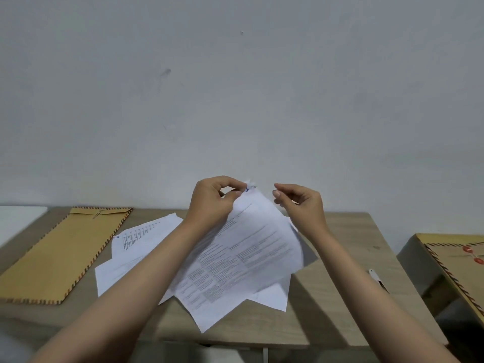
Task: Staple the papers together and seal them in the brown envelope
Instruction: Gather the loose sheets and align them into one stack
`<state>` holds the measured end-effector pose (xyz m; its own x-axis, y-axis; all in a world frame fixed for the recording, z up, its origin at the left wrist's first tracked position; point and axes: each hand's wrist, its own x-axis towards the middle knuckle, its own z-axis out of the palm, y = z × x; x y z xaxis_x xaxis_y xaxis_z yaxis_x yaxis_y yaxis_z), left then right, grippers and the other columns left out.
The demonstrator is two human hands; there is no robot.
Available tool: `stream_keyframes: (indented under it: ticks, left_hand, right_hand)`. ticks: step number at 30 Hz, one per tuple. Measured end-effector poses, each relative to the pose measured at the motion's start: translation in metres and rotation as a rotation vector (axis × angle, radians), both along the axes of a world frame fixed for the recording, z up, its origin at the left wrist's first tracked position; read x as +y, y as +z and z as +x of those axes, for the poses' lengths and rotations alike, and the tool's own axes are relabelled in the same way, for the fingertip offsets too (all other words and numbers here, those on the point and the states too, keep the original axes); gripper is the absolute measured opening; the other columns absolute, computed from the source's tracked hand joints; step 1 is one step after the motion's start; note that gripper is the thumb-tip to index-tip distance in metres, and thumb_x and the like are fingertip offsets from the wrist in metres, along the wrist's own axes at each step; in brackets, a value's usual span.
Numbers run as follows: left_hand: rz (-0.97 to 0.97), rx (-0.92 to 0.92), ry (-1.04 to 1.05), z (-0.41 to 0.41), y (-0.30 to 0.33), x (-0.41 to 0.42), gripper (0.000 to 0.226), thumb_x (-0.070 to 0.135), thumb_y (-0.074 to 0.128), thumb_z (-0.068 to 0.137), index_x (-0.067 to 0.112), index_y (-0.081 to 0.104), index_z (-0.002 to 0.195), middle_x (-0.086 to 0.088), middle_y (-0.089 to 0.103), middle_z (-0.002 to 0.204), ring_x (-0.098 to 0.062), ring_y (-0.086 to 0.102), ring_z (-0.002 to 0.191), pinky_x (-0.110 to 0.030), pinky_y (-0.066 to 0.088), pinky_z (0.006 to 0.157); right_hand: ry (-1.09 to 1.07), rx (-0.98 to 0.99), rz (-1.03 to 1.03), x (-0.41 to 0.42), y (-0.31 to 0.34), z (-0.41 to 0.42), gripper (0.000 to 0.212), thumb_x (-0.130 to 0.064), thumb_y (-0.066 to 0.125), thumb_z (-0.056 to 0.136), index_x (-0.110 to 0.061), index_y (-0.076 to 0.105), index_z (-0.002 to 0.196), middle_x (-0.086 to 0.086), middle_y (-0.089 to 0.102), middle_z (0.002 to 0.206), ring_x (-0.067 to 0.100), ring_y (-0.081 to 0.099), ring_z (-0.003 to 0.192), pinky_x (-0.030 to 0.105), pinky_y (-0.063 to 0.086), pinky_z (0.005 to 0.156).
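Observation:
My left hand (213, 203) pinches the top corner of a bundle of printed white papers (243, 258) and lifts that corner off the wooden table (340, 297); the sheets hang down and fan out. My right hand (301, 203) hovers just right of the same corner, fingers curled, thumb and forefinger pinched, touching no paper that I can see. More printed sheets (138, 247) lie flat on the table to the left, partly under my left forearm. A long brown envelope (65, 252) with a striped border lies flat at the table's left side.
A small white and dark object, possibly a stapler (377, 279), lies on the table right of my right forearm. A second bordered envelope with red string buttons (461, 263) rests on a lower surface at the far right. A white surface (18, 218) adjoins the table's back left. A plain wall stands behind.

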<state>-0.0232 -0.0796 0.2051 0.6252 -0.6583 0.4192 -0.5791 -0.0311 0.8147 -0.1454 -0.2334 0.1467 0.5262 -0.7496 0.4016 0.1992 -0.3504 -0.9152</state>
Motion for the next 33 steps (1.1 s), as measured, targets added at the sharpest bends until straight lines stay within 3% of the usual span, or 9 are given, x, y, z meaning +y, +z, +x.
stream_keyframes:
  ticks: [4, 6, 11, 14, 20, 22, 24, 27, 33]
  left_hand:
    - [0.150, -0.011, -0.002, 0.014, -0.007, 0.033, 0.014, 0.004, 0.067, 0.083, 0.016, 0.076, 0.083, 0.012, 0.071, 0.079, 0.007, 0.048, 0.042, -0.009, 0.035, 0.049]
    - [0.315, 0.111, 0.166, 0.051, -0.040, 0.035, 0.012, 0.008, 0.069, 0.083, 0.018, 0.076, 0.083, 0.018, 0.067, 0.069, 0.006, 0.048, 0.043, -0.011, 0.033, 0.051]
    - [0.342, 0.199, 0.172, 0.039, -0.063, 0.045, 0.012, 0.008, 0.067, 0.085, 0.017, 0.074, 0.087, 0.024, 0.053, 0.040, 0.000, 0.040, 0.033, -0.008, 0.029, 0.043]
    - [0.275, 0.258, 0.172, 0.033, -0.071, 0.041, 0.013, 0.004, 0.066, 0.085, 0.015, 0.074, 0.086, 0.021, 0.055, 0.041, -0.005, 0.030, 0.028, -0.006, 0.026, 0.038]
    - [0.278, 0.281, 0.192, 0.030, -0.086, 0.037, 0.012, 0.008, 0.066, 0.086, 0.014, 0.075, 0.091, 0.012, 0.050, 0.040, -0.005, 0.037, 0.029, -0.008, 0.030, 0.043]
    - [0.304, 0.276, 0.187, 0.026, -0.095, 0.036, 0.012, 0.010, 0.067, 0.086, 0.017, 0.075, 0.091, 0.009, 0.056, 0.054, -0.010, 0.056, 0.046, -0.016, 0.041, 0.052]
    - [0.319, 0.276, 0.185, 0.024, -0.104, 0.034, 0.013, 0.011, 0.068, 0.085, 0.021, 0.076, 0.089, 0.016, 0.057, 0.055, -0.022, 0.057, 0.070, -0.020, 0.043, 0.061]
    - [0.338, 0.277, 0.167, 0.021, -0.116, 0.032, 0.014, 0.012, 0.068, 0.085, 0.024, 0.075, 0.086, 0.020, 0.058, 0.056, -0.009, 0.048, 0.044, -0.015, 0.037, 0.059]
    - [0.342, 0.308, 0.156, 0.018, -0.131, 0.029, 0.014, 0.011, 0.068, 0.085, 0.023, 0.075, 0.088, 0.020, 0.057, 0.053, 0.002, 0.049, 0.041, -0.019, 0.037, 0.059]
  right_hand:
    - [-0.209, 0.262, 0.021, -0.032, -0.056, 0.002, 0.016, -0.014, 0.068, 0.082, -0.011, 0.070, 0.098, 0.001, 0.071, 0.087, 0.018, 0.067, 0.084, 0.029, 0.052, 0.080]
    - [-0.065, 0.572, 0.026, -0.049, -0.134, 0.067, 0.020, -0.012, 0.066, 0.082, -0.005, 0.068, 0.101, 0.008, 0.071, 0.095, 0.024, 0.065, 0.089, 0.029, 0.048, 0.080]
    - [-0.059, 0.996, -0.208, -0.075, -0.182, 0.062, 0.056, -0.036, 0.062, 0.084, -0.011, 0.046, 0.132, 0.010, 0.051, 0.135, 0.032, 0.042, 0.126, 0.045, 0.039, 0.100]
    - [-0.044, 1.189, -0.320, -0.085, -0.189, 0.063, 0.059, -0.050, 0.049, 0.085, -0.015, 0.039, 0.131, 0.004, 0.040, 0.139, 0.027, 0.032, 0.131, 0.055, 0.030, 0.102]
    - [-0.054, 1.179, -0.397, -0.076, -0.189, 0.057, 0.052, -0.057, 0.041, 0.084, -0.016, 0.043, 0.116, 0.005, 0.036, 0.138, 0.026, 0.028, 0.130, 0.056, 0.029, 0.100]
    - [-0.080, 1.186, -0.423, -0.065, -0.192, 0.038, 0.048, -0.057, 0.041, 0.083, -0.017, 0.043, 0.111, 0.003, 0.038, 0.136, 0.026, 0.031, 0.128, 0.055, 0.029, 0.100]
    - [-0.099, 1.196, -0.443, -0.056, -0.192, 0.019, 0.044, -0.056, 0.042, 0.083, -0.018, 0.044, 0.106, 0.002, 0.040, 0.132, 0.026, 0.033, 0.126, 0.055, 0.029, 0.100]
    - [-0.129, 1.176, -0.450, -0.046, -0.188, -0.003, 0.043, -0.055, 0.049, 0.081, -0.018, 0.049, 0.103, 0.003, 0.044, 0.129, 0.029, 0.035, 0.123, 0.052, 0.028, 0.101]
    - [-0.134, 0.876, -0.446, -0.052, -0.170, 0.015, 0.039, -0.035, 0.061, 0.083, -0.013, 0.059, 0.115, 0.005, 0.060, 0.120, 0.029, 0.053, 0.113, 0.043, 0.036, 0.095]
